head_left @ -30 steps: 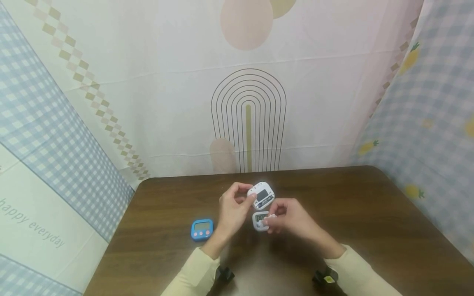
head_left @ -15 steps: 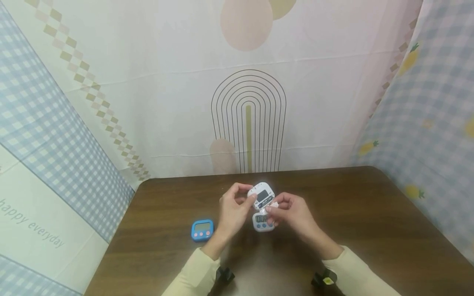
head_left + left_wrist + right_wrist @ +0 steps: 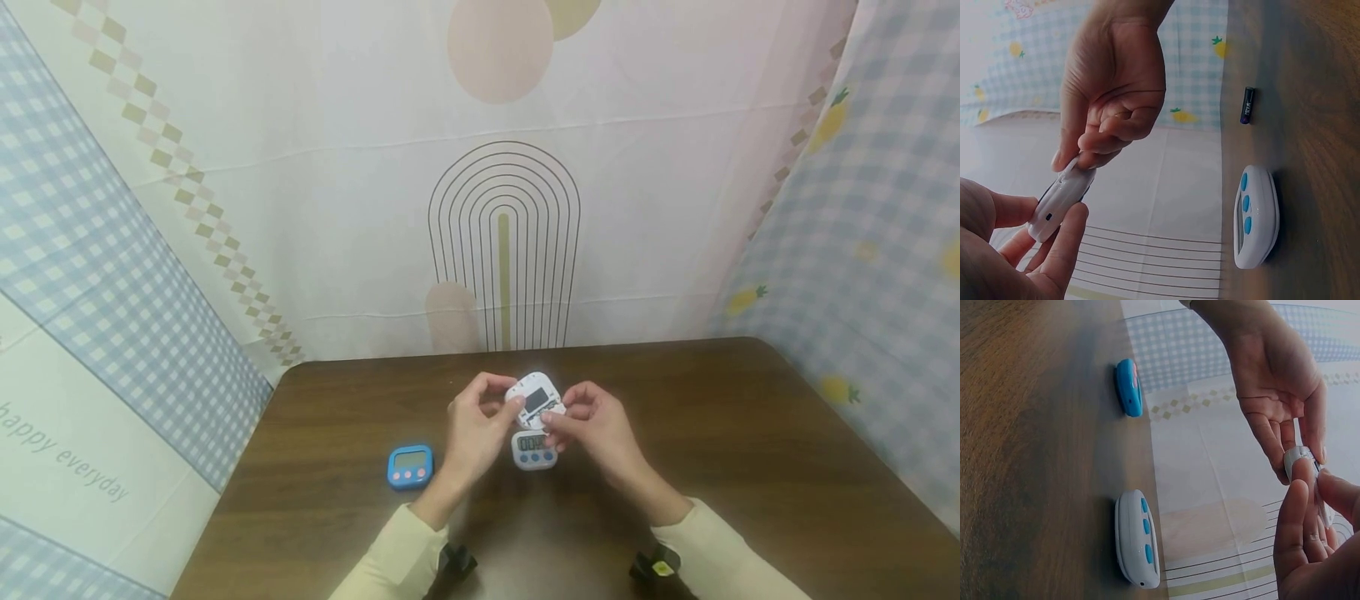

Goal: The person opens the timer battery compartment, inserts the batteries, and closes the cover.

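My left hand point(image 3: 478, 429) grips a white digital timer point(image 3: 537, 381), its back turned up to show a dark rectangle and the battery compartment. At that compartment, my right hand point(image 3: 602, 432) pinches a small white battery cover point(image 3: 557, 411) between thumb and fingers, its thumb pressing over it. The fingers partly hide the cover. In the left wrist view the timer point(image 3: 1060, 203) is seen edge-on, between the two hands' fingertips. Just below the held timer, a second white timer point(image 3: 534, 461) with blue buttons lies face up on the table.
A blue timer point(image 3: 409, 477) with pink buttons lies left of the left forearm. In the left wrist view a dark battery point(image 3: 1247, 105) lies on the brown table point(image 3: 337, 550). Patterned cloth point(image 3: 360, 208) hangs behind the table's far edge and at both sides.
My right hand has moved up and left, bringing the battery cover onto the held timer's back. The timer on the table is less covered now. My left hand has shifted slightly right.
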A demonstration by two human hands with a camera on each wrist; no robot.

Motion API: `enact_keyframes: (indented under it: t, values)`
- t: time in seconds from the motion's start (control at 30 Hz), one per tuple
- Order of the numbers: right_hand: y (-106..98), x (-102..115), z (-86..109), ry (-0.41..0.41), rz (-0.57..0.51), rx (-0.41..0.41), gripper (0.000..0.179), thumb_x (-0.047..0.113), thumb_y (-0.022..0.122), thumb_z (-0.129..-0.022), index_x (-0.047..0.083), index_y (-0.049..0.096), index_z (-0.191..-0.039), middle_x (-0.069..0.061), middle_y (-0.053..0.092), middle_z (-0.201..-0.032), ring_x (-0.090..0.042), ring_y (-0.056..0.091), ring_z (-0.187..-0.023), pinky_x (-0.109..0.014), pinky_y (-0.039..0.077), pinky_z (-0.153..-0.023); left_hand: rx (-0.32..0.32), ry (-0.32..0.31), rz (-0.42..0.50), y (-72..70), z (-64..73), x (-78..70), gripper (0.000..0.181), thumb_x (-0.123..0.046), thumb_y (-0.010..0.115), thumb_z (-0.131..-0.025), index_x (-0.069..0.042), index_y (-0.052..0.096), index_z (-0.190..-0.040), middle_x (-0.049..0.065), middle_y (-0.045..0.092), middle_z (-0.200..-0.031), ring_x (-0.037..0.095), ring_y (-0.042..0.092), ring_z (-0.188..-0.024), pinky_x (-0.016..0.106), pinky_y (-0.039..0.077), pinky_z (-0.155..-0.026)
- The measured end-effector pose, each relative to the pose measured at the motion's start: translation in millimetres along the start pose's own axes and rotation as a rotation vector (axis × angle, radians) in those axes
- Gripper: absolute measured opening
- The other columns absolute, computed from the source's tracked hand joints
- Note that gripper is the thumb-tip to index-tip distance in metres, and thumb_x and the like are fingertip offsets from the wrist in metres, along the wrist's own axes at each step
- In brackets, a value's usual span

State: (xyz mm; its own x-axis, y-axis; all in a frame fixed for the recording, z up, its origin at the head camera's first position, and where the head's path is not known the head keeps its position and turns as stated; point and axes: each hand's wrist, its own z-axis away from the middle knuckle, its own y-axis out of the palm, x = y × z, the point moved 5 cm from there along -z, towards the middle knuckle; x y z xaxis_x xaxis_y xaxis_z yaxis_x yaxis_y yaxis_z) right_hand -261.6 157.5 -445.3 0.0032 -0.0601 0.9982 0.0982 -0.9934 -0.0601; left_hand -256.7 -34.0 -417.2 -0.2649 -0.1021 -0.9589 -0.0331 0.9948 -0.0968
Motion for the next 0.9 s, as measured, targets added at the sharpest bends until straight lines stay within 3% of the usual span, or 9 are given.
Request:
enact_keyframes:
  t: [0.1, 0.5, 0.7, 0.9]
  values:
    - [0.5, -0.4, 0.7, -0.003, -0.001, -0.001, 0.041, 0.007, 0.086, -0.088, -0.001, 0.052, -0.110, -0.016, 0.076, -0.080, -0.025, 0.073, -0.062, -0.039, 0.065, -0.061, 0.003, -0.006, -0.009, 0.7, 0.8, 0.4, 0.021, -0.003, 0.078, -0.094, -0.006, 0.073, -0.113, 0.014, 0.075, -0.110, 0.025, 0.078, -0.084, 0.030, 0.066, -0.067]
    - [0.6, -2.0, 0.2, 0.019, 0.058, -0.017, 0.044, 0.009, 0.086, -0.088, 0.004, 0.051, -0.114, -0.010, 0.070, -0.072, -0.023, 0.065, -0.056, -0.032, 0.058, -0.053, 0.016, -0.001, -0.041, 0.7, 3.1, -0.6, 0.021, -0.004, 0.078, -0.094, -0.008, 0.073, -0.114, 0.012, 0.076, -0.111, 0.021, 0.076, -0.084, 0.028, 0.065, -0.071]
    - [0.3, -3.3, -2.3, 0.018, 0.083, -0.021, 0.045, 0.011, 0.086, -0.088, 0.004, 0.057, -0.121, -0.010, 0.069, -0.081, -0.023, 0.065, -0.064, -0.032, 0.061, -0.059, 0.011, -0.003, -0.044, 0.2, 3.4, -1.2, 0.020, -0.004, 0.078, -0.094, -0.008, 0.073, -0.114, 0.012, 0.075, -0.111, 0.023, 0.076, -0.085, 0.028, 0.066, -0.070]
    - [1.7, -3.2, -2.5, 0.003, 0.074, 0.017, 0.046, 0.013, 0.085, -0.090, 0.001, 0.060, -0.127, -0.014, 0.072, -0.096, -0.027, 0.072, -0.076, -0.042, 0.066, -0.069, 0.019, -0.001, -0.043, 0.7, 2.9, -2.2, 0.021, -0.004, 0.077, -0.094, -0.008, 0.073, -0.114, 0.012, 0.076, -0.112, 0.026, 0.077, -0.086, 0.029, 0.066, -0.070]
